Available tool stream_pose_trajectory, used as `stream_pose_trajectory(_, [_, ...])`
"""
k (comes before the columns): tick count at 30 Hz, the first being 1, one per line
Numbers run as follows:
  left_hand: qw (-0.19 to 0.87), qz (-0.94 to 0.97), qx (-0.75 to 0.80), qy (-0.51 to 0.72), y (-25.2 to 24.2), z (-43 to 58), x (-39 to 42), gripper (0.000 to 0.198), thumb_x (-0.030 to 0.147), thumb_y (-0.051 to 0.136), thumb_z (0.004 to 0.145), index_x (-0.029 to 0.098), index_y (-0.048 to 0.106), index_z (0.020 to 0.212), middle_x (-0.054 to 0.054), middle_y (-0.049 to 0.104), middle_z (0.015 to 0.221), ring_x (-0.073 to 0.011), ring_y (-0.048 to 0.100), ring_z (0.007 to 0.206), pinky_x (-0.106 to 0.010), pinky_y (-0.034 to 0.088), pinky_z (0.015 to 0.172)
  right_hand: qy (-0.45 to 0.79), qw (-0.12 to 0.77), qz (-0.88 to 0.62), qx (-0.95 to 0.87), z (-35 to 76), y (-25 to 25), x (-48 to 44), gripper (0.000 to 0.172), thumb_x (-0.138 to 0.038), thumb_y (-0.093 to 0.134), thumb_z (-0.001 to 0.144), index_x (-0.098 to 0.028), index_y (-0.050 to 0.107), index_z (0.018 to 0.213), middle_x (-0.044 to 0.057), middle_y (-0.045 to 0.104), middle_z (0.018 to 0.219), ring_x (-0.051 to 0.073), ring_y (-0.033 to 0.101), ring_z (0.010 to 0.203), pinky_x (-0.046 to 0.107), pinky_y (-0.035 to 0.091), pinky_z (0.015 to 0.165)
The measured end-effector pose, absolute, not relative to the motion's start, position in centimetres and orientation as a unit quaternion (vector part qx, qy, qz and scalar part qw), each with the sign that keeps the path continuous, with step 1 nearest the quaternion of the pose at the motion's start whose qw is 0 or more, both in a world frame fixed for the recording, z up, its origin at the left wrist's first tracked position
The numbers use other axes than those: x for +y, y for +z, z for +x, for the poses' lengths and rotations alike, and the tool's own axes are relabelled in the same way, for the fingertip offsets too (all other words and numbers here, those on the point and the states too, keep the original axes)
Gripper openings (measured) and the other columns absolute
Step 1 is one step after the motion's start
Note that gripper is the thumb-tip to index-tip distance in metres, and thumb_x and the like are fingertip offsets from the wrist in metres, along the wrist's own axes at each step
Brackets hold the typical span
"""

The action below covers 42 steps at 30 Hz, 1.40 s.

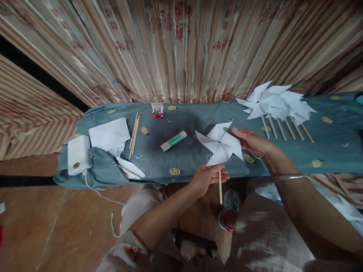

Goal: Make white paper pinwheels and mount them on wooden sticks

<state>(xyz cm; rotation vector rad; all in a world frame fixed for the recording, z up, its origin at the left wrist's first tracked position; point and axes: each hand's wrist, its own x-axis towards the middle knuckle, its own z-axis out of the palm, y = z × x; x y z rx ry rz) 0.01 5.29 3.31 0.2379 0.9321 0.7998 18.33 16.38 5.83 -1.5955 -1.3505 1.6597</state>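
A white paper pinwheel (219,144) on a thin wooden stick is held upright over the near edge of a table draped in blue-grey cloth (187,158). My left hand (208,176) is closed round the stick just under the paper. My right hand (251,141) touches one of the pinwheel's right blades with its fingertips, fingers curled onto the paper. A metal pin shows at the pinwheel's centre.
Several finished white pinwheels (276,104) on sticks lie at the right. A glue stick (173,140), a red box of pins (157,110), spare wooden sticks (134,133), white paper sheets (110,135) and a white box (78,154) with a cable lie to the left. A patterned curtain hangs behind.
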Motion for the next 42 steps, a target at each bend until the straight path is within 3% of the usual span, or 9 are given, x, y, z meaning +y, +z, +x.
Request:
stream_pose_trajectory(6, [0.797,0.155,0.429,0.395,3.0,0.3,6.0,0.038,0.038,0.087,0.058,0.01,0.069,0.076,-0.006,0.069,0.069,-0.0149,0.065,0.059,-0.031,0.053,0.069,0.625,0.376,-0.563,-0.388,18.3,4.2,15.7,0.035,-0.056,0.064,0.083,-0.021,0.068,0.085,0.005,0.077,0.086,0.017,0.071,0.076,0.026,0.056,0.066])
stream_pose_trajectory(14, [0.782,0.156,0.446,0.407,2.9,1.1,7.5,0.033,0.036,0.088,0.059,0.011,0.072,0.074,-0.006,0.071,0.067,-0.0133,0.066,0.058,-0.026,0.051,0.061,0.644,0.443,-0.527,-0.334,19.7,1.9,14.2,0.032,-0.054,0.069,0.08,-0.022,0.068,0.083,0.005,0.078,0.082,0.016,0.073,0.072,0.026,0.059,0.067])
stream_pose_trajectory(19, [0.772,0.165,0.439,0.429,2.9,1.6,8.6,0.035,0.036,0.089,0.056,0.01,0.075,0.075,-0.006,0.072,0.067,-0.0124,0.065,0.059,-0.025,0.051,0.064,0.634,0.457,-0.526,-0.335,19.9,1.7,13.4,0.034,-0.053,0.078,0.071,-0.022,0.068,0.082,0.003,0.076,0.074,0.015,0.071,0.066,0.024,0.059,0.064])
stream_pose_trajectory(25, [0.741,0.185,0.437,0.476,3.2,2.0,10.2,0.043,0.041,0.092,0.044,0.012,0.077,0.072,-0.007,0.073,0.073,-0.012,0.062,0.067,-0.023,0.047,0.065,0.606,0.441,-0.541,-0.381,19.7,2.4,12.8,0.045,-0.061,0.082,0.057,-0.023,0.072,0.08,0.003,0.076,0.077,0.018,0.071,0.073,0.027,0.058,0.068])
stream_pose_trajectory(32, [0.699,0.227,0.449,0.509,3.1,2.0,11.7,0.036,0.039,0.089,0.048,0.015,0.078,0.071,-0.007,0.072,0.071,-0.0104,0.055,0.061,-0.022,0.036,0.055,0.536,0.408,-0.552,-0.491,18.9,3.2,11.6,0.05,-0.067,0.071,0.066,-0.019,0.07,0.079,0.006,0.074,0.078,0.015,0.063,0.064,0.027,0.049,0.058])
stream_pose_trajectory(42, [0.699,0.225,0.438,0.519,3.0,2.1,12.2,0.036,0.04,0.09,0.045,0.016,0.078,0.069,-0.007,0.071,0.07,-0.01,0.053,0.059,-0.023,0.036,0.055,0.566,0.347,-0.496,-0.56,17.4,3.4,10.2,0.041,-0.06,0.068,0.075,-0.02,0.067,0.078,0.001,0.064,0.068,0.013,0.053,0.06,0.026,0.042,0.056])
